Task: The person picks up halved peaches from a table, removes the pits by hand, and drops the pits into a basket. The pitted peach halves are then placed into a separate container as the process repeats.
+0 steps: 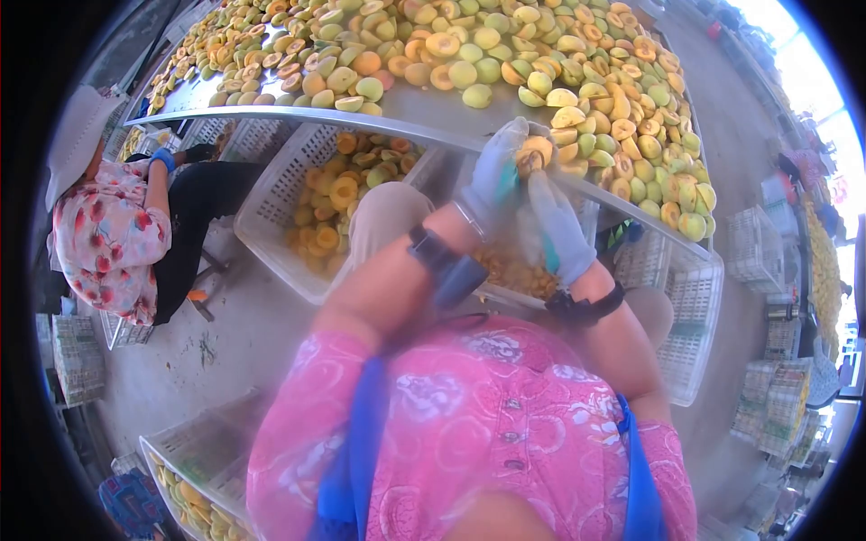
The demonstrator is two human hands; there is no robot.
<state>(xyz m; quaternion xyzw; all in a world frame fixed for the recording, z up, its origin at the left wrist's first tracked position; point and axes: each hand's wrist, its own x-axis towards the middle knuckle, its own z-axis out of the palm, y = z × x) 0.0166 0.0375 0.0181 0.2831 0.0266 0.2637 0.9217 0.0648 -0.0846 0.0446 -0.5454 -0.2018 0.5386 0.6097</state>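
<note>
My left hand (492,173), in a grey-and-green work glove, holds an apricot half (535,155) at the table's front edge. The cut orange side faces me, with a dark hollow or pit in its middle. Just below it, my right hand (557,225), gloved the same way, has its fingers drawn together with the tips at the fruit's lower edge. Whatever lies between those fingertips is hidden. Beneath my hands, a crate holds small brown-orange pieces (519,270), perhaps pits, blurred in part. Many halved and whole apricots (442,45) cover the metal table (419,104).
Left of my knee stands a white crate (271,203) of apricot halves; another crate (690,316) is at my right. A person in a flowered shirt (113,230) sits at the left. Behind me on the left is a fruit-filled crate (194,491). Stacked crates (771,401) line the right.
</note>
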